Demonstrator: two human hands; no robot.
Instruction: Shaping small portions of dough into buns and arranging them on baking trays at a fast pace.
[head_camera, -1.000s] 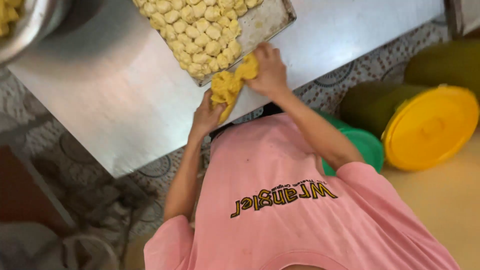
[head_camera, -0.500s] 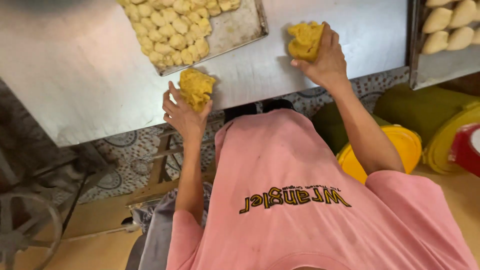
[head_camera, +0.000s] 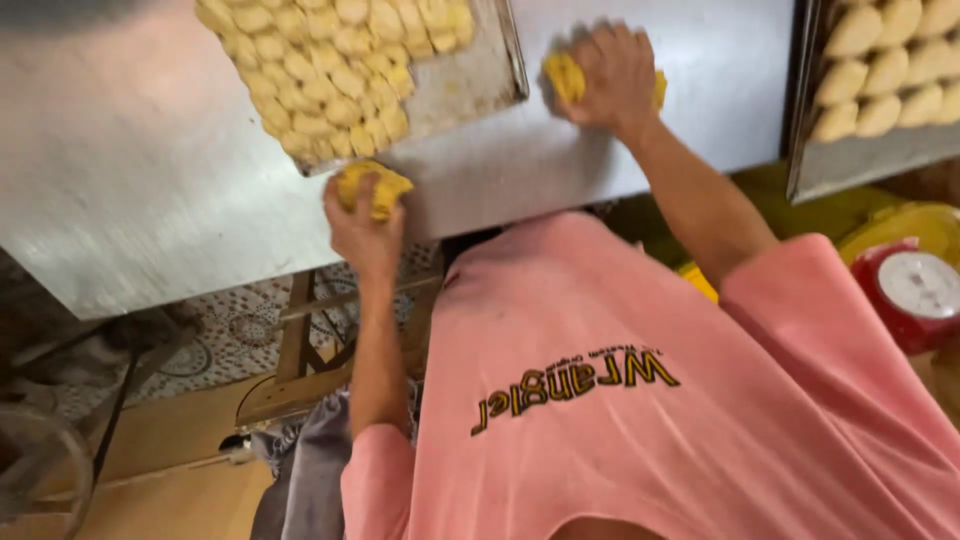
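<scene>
Since half a second ago, right hand (head_camera: 615, 75) has pressed its dough lump (head_camera: 565, 78) onto the steel table (head_camera: 150, 200) — fingers curled over it. Left hand (head_camera: 362, 225) grips another yellow lump (head_camera: 372, 186) beside the tray (head_camera: 470, 80).

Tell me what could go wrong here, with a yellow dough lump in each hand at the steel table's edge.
1. The left hand holds its dough lump right at the table edge; it could drop to the floor.
2. That hand is close to the tray corner, so it might knock the shaped pieces.
3. The right hand presses its own lump, which may stick.

Single head camera, looking steeply down, close
</scene>
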